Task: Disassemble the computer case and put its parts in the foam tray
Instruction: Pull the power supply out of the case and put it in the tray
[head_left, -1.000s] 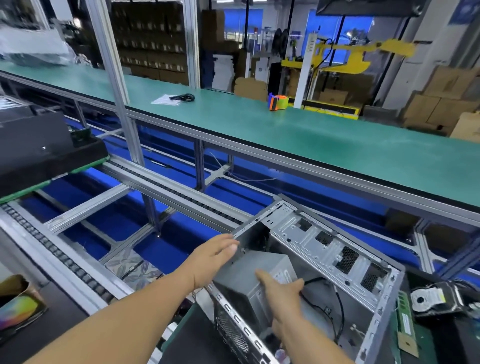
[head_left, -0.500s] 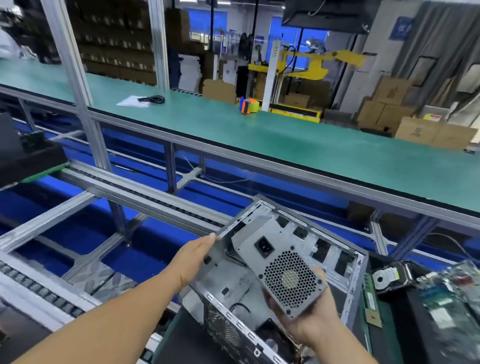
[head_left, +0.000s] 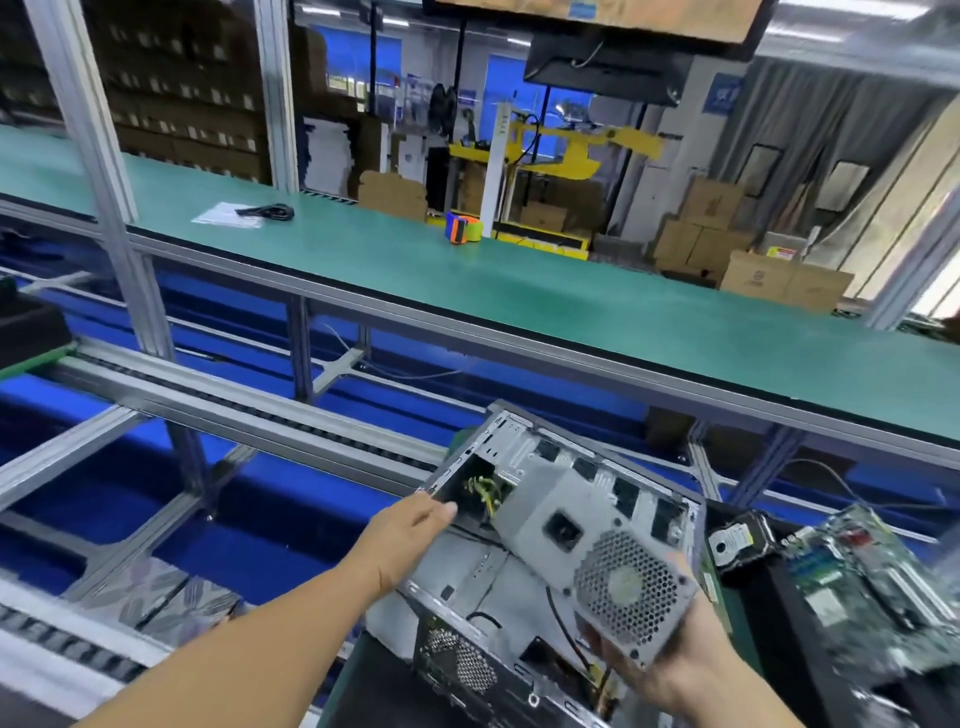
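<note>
— What has changed in the last second?

— The power supply (head_left: 597, 561) is out of its bay. A second ago the person's right hand (head_left: 670, 670) was reaching down inside the computer case (head_left: 467, 582) with the unit still seated in it; half a second ago the unit was lifted and turned so its fan grille faced the camera. Now it sits higher and further toward the case's right edge, tilted, cradled from beneath by the right hand, whose fingers curl up around its lower end.

— Is it fully free?

— Not surely. A bundle of yellow and black wires (head_left: 485, 491) shows in the opening at the case's far left corner, and a black cable (head_left: 563, 626) runs down inside the case below the unit. Whether either is attached to the unit cannot be told.

— And the left hand?

— The left hand (head_left: 410, 535) has stayed at the case's left edge throughout, steadying it. Its fingers lie fairly straight against the rim; whether the thumb hooks the metal cannot be seen.

— What does it mean for the task?

— The removal step looks nearly done. A hard drive (head_left: 735, 543) and a circuit board (head_left: 872, 587) already lie in the foam tray (head_left: 779, 613) just beside the case's right edge, so the unit probably goes there next. The risk is a trailing cable snagging on the case's sheet metal.
</note>
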